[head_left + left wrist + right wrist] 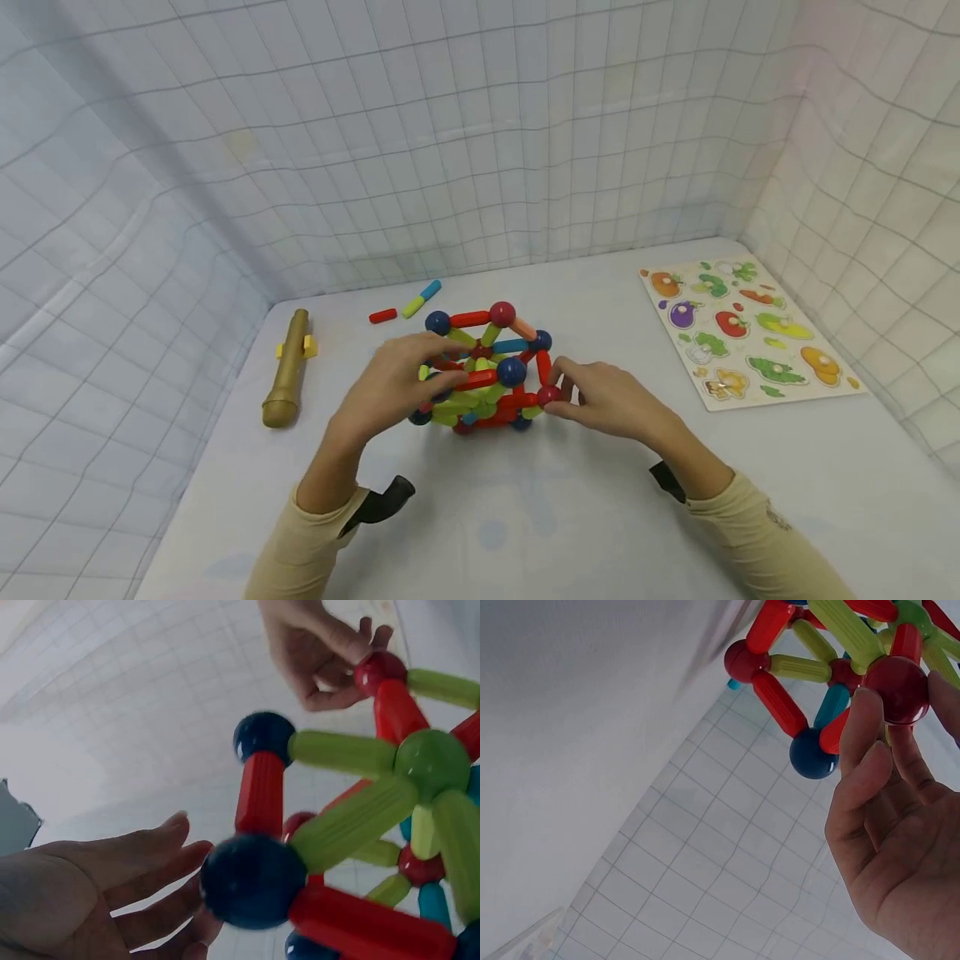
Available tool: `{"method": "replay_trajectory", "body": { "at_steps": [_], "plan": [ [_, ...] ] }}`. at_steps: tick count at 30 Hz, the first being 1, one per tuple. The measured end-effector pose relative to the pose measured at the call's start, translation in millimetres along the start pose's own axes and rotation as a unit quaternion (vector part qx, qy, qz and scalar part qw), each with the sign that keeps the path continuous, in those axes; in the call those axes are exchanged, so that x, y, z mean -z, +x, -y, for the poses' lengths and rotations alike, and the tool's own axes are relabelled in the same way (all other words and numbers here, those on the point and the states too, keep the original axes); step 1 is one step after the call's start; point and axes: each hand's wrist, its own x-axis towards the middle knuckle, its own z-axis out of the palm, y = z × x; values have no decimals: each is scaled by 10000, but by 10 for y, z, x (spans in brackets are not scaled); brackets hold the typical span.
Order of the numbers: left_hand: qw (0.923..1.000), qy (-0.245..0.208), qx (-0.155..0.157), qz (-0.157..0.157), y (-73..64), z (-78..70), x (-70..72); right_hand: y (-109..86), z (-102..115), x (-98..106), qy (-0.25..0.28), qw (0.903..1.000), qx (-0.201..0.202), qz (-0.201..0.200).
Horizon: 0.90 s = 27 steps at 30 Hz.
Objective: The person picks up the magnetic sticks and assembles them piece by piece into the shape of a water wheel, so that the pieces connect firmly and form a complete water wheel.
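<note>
A magnetic stick-and-ball structure (480,379) of red, green and blue sticks joined by balls stands on the white table. My right hand (603,398) pinches a dark red ball (897,690) at its right corner between thumb and fingers. At the left side of the structure is my left hand (393,379), its fingers stretched over the top. In the left wrist view, the fingers of that hand reach beside a dark blue ball (253,881), the thumb apart from it; whether they touch it is hard to tell.
Behind the structure lie a red stick (382,316) and a green-and-blue stick pair (422,298). A gold-coloured tube (288,371) lies at the left. A vegetable puzzle board (750,329) is at the right. Tiled white sheeting (480,142) surrounds the table.
</note>
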Motion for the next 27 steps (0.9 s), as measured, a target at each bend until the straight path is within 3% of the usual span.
{"method": "replay_trajectory", "body": {
  "at_steps": [2,5,8,10,14,18,22,25,27],
  "plan": [
    [9985,-209,134,-488,-14,119,95,11,17,17,-47,10000,39,4],
    [9910,-435,635,-1096,43,391,182,28,29,28,-97,9999,75,-2],
    [9808,-549,1298,-1347,193,761,174,39,26,19,-125,9999,51,-35],
    [9751,-434,1696,-1358,332,1059,95,41,22,0,-78,9999,18,-83],
    [9685,210,2293,-949,609,1644,-163,26,1,-68,64,9996,-44,-254],
    [9605,937,2621,-76,803,2047,-395,15,-20,-157,151,9987,-148,-466],
    [9478,1578,2702,619,859,2254,-523,32,-13,-215,185,9975,-176,-653],
    [9441,1888,2615,681,854,2328,-557,57,3,-218,209,9967,-142,-765],
    [9464,1950,2514,565,854,2352,-554,77,8,-205,199,9962,-143,-834]
  ]
}}
